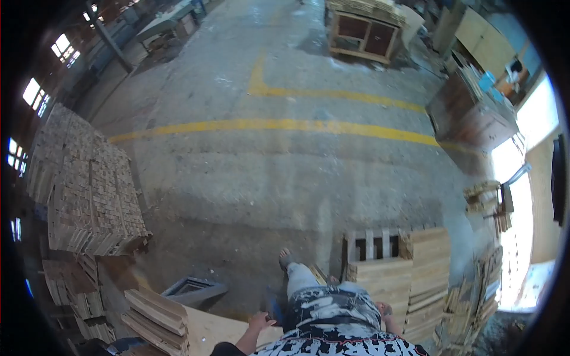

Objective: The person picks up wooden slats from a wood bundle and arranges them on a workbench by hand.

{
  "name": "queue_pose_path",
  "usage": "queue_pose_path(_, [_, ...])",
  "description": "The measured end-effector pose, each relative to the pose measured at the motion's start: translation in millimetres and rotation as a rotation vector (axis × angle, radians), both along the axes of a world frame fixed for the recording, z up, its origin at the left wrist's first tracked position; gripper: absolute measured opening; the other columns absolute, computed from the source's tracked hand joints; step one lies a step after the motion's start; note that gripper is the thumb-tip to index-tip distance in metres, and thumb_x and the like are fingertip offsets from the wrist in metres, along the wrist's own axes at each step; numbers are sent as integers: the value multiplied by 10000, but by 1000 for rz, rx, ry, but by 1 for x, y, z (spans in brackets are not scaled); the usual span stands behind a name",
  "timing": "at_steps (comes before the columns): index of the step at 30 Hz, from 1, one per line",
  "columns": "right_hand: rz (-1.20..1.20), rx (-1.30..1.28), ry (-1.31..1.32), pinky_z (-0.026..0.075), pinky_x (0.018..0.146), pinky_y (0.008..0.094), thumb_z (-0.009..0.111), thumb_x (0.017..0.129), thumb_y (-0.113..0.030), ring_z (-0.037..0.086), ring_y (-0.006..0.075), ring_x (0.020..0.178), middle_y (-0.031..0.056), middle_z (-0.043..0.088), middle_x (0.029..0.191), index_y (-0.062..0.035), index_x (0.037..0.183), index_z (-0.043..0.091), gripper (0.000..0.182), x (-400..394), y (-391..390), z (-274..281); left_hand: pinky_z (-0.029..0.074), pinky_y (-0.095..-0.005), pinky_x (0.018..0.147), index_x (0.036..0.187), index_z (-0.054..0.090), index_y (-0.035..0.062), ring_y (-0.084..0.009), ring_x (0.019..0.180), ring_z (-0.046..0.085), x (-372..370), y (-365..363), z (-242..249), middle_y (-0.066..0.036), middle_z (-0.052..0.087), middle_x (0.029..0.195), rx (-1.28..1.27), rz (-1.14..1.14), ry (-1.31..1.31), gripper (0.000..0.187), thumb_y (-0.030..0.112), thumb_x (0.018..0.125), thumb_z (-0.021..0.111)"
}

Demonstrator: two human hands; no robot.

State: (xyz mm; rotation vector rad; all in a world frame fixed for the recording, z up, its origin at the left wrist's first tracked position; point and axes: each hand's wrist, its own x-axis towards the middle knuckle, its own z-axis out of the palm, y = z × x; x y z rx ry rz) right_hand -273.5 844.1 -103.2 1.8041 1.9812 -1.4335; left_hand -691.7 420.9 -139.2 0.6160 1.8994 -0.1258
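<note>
Low in the head view, my left hand (261,321) is beside my left thigh, over the edge of a pale wooden board (217,332). Its fingers look curled, but whether anything is in them is too small to tell. My right hand (385,309) hangs at my right hip, near a stack of light planks (380,274); its fingers are too small to make out. Between the hands are my patterned clothes (332,311) and one foot (285,254) on the concrete floor. Left of the board lies a pile of short planks (155,311).
A large stack of wood pieces (98,184) stands at the left. A grey frame (193,289) lies near my left hand. Yellow lines (273,124) cross the floor. A wooden cabinet (363,35) is at the back, a brown box (469,113) at the right.
</note>
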Motion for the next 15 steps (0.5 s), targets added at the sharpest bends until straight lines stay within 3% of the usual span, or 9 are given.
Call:
queue_pose_path(1, [28,-4,-11,552,766,335,685,906,-295,694,204,799,99,739,902,0,1108,696,358,-24,3,9,306,-686,1096,1408,563,161,-336,1385,459,-14,-9,3,-128,476,1511,-2,139,12,863,765,793,601])
queue_pose_path(4, [-20,-183,-64,546,767,320,693,894,-279,683,184,774,84,733,878,9,1119,688,366,-99,39,18,260,-702,1110,1384,589,125,-348,1365,482,-51,-49,8,-137,544,1451,-207,-18,-59,882,783,797,575])
queue_pose_path(7, [96,-21,-76,544,764,308,704,902,-280,683,171,805,83,727,893,7,1148,676,378,-166,90,6,282,-685,1091,1255,684,129,-354,1281,560,-66,-70,0,-153,643,1313,-215,-152,-109,813,792,802,556])
queue_pose_path(10, [13,-17,332,544,794,314,691,926,-268,683,174,870,98,725,941,-4,1205,661,385,-251,115,39,311,-671,1063,1184,724,128,-356,1217,612,-72,-78,-3,-159,685,1245,-198,-177,-142,763,773,810,564])
queue_pose_path(13, [237,116,171,539,715,295,640,969,-203,668,153,788,76,717,904,-14,1253,624,341,-333,115,78,333,-660,1039,1171,726,122,-359,1201,619,-75,-82,-8,-162,689,1228,-189,-83,-141,740,752,815,569])
queue_pose_path(15, [303,51,96,538,793,314,672,952,-224,673,188,880,108,720,965,-22,1259,636,370,-359,109,79,348,-653,1023,1163,728,118,-361,1191,623,-74,-82,-11,-164,692,1216,-173,-18,-132,726,738,819,573])
